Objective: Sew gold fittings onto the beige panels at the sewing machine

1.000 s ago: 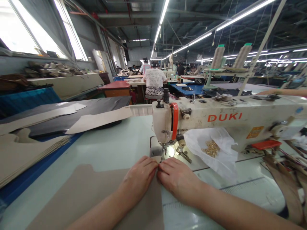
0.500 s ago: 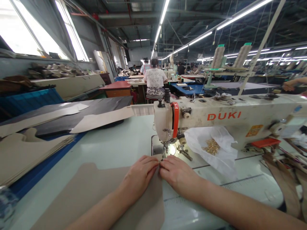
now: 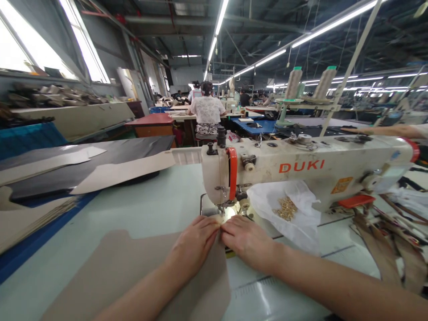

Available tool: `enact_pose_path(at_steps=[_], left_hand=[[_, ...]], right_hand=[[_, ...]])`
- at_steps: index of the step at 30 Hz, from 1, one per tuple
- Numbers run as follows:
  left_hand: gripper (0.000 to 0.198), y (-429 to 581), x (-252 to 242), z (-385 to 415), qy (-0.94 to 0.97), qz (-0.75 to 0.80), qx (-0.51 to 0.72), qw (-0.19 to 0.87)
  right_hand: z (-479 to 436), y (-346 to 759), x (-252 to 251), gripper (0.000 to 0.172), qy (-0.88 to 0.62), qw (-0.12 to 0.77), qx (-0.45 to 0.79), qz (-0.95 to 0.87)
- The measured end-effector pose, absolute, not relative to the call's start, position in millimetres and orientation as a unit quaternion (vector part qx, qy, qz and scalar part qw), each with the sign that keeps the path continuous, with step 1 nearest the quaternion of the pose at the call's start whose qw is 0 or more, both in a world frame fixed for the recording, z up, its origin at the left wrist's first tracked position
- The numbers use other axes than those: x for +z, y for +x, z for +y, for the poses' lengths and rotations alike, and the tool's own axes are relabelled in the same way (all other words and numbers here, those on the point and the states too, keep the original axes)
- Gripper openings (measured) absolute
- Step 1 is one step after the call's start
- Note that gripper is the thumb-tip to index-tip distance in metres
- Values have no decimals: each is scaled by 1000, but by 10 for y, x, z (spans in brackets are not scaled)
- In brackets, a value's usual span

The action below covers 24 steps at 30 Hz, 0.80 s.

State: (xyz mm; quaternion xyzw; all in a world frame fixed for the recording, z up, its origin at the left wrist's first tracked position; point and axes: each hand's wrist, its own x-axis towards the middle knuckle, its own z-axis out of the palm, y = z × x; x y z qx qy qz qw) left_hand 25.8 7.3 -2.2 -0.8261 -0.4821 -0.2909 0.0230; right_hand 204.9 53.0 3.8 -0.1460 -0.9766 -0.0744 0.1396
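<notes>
At the DUKI sewing machine point(image 3: 284, 174), I watched over the head camera feed as the left hand point(image 3: 194, 247) and right hand point(image 3: 247, 243) rested side by side on a tan panel point(image 3: 110, 272); the panel lay flat on the pale green table point(image 3: 143, 200), its far end just short of the presser foot point(image 3: 221, 208); both hands were curled downward, not spread wide, their fingertips almost meeting at the panel's edge; I could not tell whether they pinched it or only pressed it; to the right of the hands sat a white plastic bag point(image 3: 284, 220) holding small brass rings point(image 3: 286, 208); beyond the machine, a co-worker's arm point(image 3: 388, 130) lay across the far side.
</notes>
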Motion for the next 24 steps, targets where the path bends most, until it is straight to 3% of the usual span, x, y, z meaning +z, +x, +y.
enact_pose_path(at_steps=[24], left_hand=[[28, 238, -85, 366, -822, -460, -329, 58]], right_hand=[[724, 2066, -22, 6, -180, 158, -41, -970]])
